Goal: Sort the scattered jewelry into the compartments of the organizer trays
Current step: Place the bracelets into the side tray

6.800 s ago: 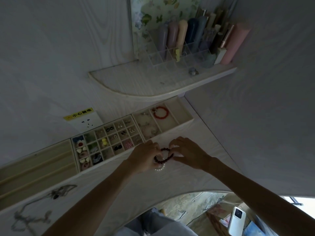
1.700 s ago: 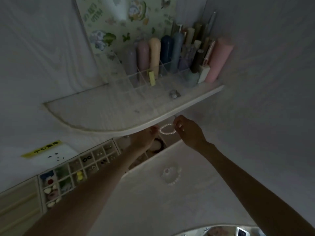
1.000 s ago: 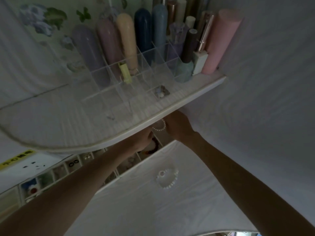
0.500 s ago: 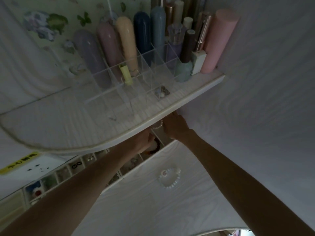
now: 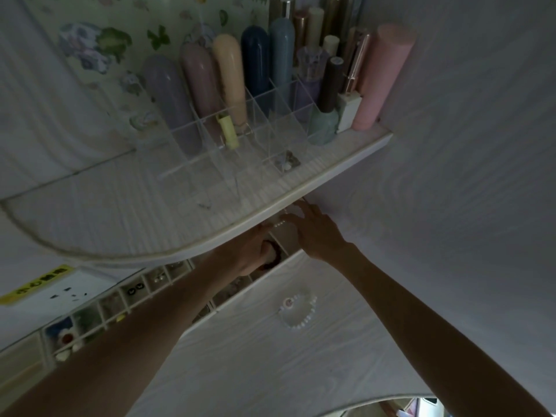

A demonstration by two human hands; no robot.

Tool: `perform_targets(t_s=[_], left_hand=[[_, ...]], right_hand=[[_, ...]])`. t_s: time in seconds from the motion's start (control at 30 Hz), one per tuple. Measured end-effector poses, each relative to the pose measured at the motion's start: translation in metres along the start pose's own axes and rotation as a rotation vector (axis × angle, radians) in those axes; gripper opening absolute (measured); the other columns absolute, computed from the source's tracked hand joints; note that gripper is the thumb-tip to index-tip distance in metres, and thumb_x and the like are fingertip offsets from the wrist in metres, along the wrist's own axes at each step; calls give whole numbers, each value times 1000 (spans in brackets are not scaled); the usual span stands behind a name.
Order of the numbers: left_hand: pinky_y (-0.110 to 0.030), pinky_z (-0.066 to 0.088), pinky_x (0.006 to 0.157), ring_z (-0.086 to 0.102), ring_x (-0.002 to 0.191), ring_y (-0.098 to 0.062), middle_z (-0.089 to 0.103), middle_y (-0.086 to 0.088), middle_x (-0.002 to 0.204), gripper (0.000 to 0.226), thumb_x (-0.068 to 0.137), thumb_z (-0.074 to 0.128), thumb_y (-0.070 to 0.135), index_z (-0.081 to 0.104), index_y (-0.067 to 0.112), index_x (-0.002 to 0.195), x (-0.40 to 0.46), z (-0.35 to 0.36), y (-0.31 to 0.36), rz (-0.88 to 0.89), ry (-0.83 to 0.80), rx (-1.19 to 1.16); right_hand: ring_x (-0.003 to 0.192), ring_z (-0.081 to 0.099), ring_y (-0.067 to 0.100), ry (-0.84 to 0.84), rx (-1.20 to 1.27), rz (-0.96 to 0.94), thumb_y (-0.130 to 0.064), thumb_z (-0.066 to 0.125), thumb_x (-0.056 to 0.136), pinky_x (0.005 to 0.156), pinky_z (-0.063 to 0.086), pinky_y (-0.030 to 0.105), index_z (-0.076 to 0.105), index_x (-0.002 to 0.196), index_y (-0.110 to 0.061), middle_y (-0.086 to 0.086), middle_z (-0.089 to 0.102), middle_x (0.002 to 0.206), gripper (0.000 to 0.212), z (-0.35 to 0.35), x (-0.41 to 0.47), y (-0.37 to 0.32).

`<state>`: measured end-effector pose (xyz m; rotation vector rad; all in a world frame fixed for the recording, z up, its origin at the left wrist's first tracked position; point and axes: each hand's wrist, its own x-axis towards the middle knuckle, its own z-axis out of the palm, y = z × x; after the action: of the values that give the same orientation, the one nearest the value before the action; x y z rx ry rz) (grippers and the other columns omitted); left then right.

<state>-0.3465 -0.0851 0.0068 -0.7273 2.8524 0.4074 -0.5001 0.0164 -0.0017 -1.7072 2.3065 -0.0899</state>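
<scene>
White desk (image 5: 270, 365) below, curved shelf (image 5: 180, 236) above it. Organizer trays (image 5: 126, 299) along wall, partly hidden under shelf. Both hands reach under shelf edge. Right hand (image 5: 316, 233) over end compartment, fingers spread and straight. Left hand (image 5: 249, 251) curled, holds dark bracelet (image 5: 275, 254). White bead strand (image 5: 279, 224) between hands; who holds it, cannot tell. Pearl bracelet (image 5: 298, 311) lies on desk, near tray front.
</scene>
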Motion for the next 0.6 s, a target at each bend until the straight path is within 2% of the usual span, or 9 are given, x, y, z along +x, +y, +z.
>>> perform_targets(t_s=[0.1,0.2,0.23,0.33,0.43,0.47,0.53,0.6], left_hand=[[-28,38,102,49,125,-18,49,-1,140,53,95,38,27,25,27,147,1,0,0,38,51,-19],[-17,16,109,33,137,-12,35,1,151,51,97,28,29,26,24,148,1,5,-2,79,49,63],[-16,13,109,31,138,-11,33,1,152,52,96,26,30,28,24,147,2,6,-3,87,53,73],[-26,24,113,33,138,-17,27,-2,154,54,95,29,30,23,25,148,0,7,-5,86,4,5],[-34,28,113,33,137,-20,28,-2,153,56,95,38,25,22,23,149,-9,6,-5,138,18,-34],[-34,33,110,37,134,-19,34,-1,150,57,93,42,22,26,23,148,-14,3,-3,154,45,-39],[-33,42,99,49,124,-21,51,-1,136,52,84,50,15,46,19,137,-24,-3,5,168,159,-75],[-32,49,81,61,105,-23,66,-1,111,33,79,54,18,65,20,111,-41,-13,19,144,306,-101]], right_hand=[[132,30,31,10,-2,-11,-7,45,89,91,43,43,42,139,-24,9,22,152,53,-1,0,-1],[131,31,32,12,-19,-23,-7,45,88,90,44,45,44,137,-24,10,25,151,53,0,0,0],[132,31,32,4,-23,-25,-6,46,87,90,44,45,43,138,-24,10,25,151,54,0,-1,1],[132,30,31,-13,-4,-13,-5,45,88,92,43,43,37,142,-25,9,22,153,59,-5,-6,1],[127,39,29,106,68,-53,-2,47,86,87,47,44,42,139,-22,9,34,147,57,-13,-21,-1],[121,45,29,174,98,-72,-2,49,85,82,50,44,48,135,-20,9,42,142,53,-16,-29,-2],[106,54,25,309,164,-95,-4,54,85,72,54,39,57,123,-16,7,55,124,39,-18,-50,-5],[95,56,16,354,251,-75,-14,56,89,69,52,28,62,111,-17,0,60,108,23,-17,-73,-11]])
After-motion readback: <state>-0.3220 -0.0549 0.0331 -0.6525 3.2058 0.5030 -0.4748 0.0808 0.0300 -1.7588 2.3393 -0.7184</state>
